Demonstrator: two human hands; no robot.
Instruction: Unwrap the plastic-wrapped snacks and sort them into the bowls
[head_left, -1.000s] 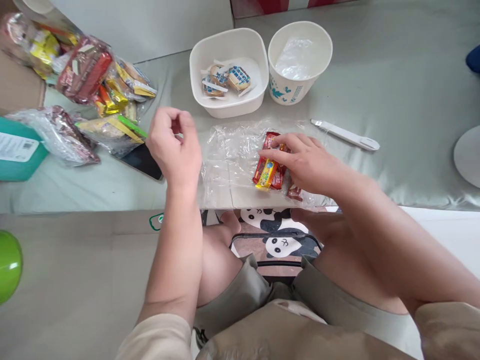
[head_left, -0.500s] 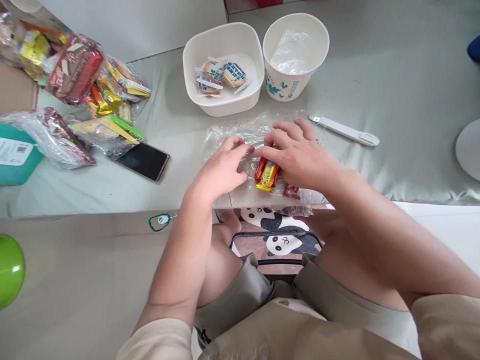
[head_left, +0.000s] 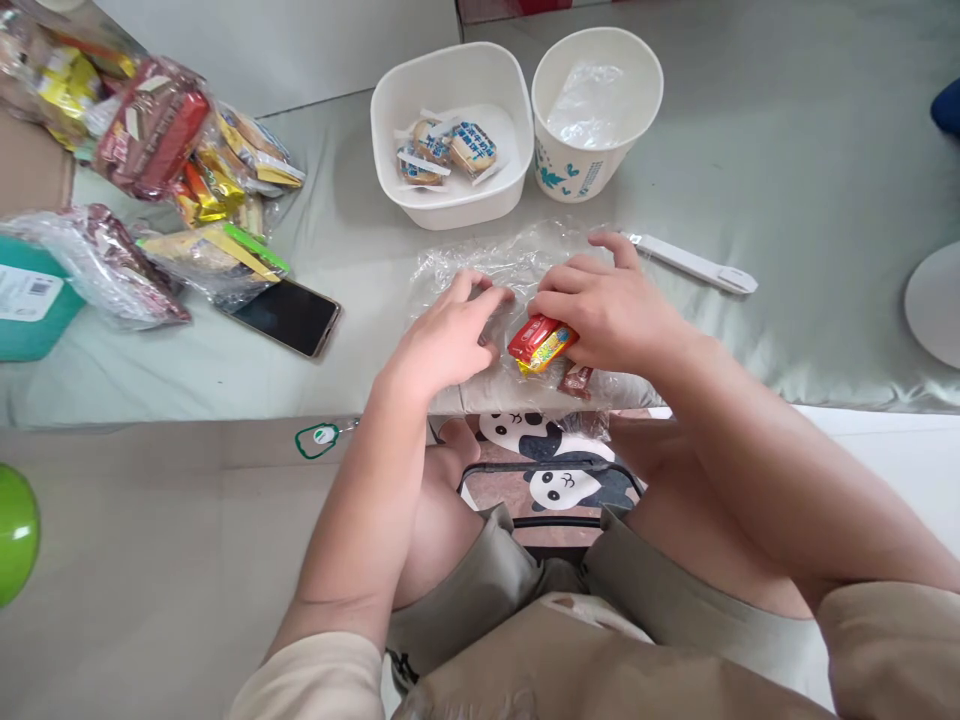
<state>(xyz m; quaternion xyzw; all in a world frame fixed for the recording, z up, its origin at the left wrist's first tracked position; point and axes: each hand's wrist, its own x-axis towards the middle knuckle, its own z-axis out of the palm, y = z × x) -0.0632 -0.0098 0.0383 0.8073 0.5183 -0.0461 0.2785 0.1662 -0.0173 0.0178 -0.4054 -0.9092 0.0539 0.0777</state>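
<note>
A clear plastic bag (head_left: 510, 255) lies spread on the cushioned surface under both hands. My right hand (head_left: 611, 310) is closed around small wrapped snacks (head_left: 540, 342), one red and one yellow, low over the bag; its fingertips hide their far ends. A brown-wrapped snack (head_left: 576, 380) lies just below that hand. My left hand (head_left: 450, 330) rests at the bag's left part, thumb and fingers curved and apart, with no snack visible in it.
Behind the bag stand a white tub (head_left: 450, 205) holding several wrapped biscuits and a paper bucket (head_left: 577, 175) with clear plastic inside. A white utility knife (head_left: 694, 263) lies to the right. Leftward are a phone (head_left: 289, 317) and a pile of packaged snacks (head_left: 154, 130).
My right hand has closed around the red and yellow snacks, which have turned from lengthwise to more sideways. The left hand has barely moved, and the view has shifted slightly.
</note>
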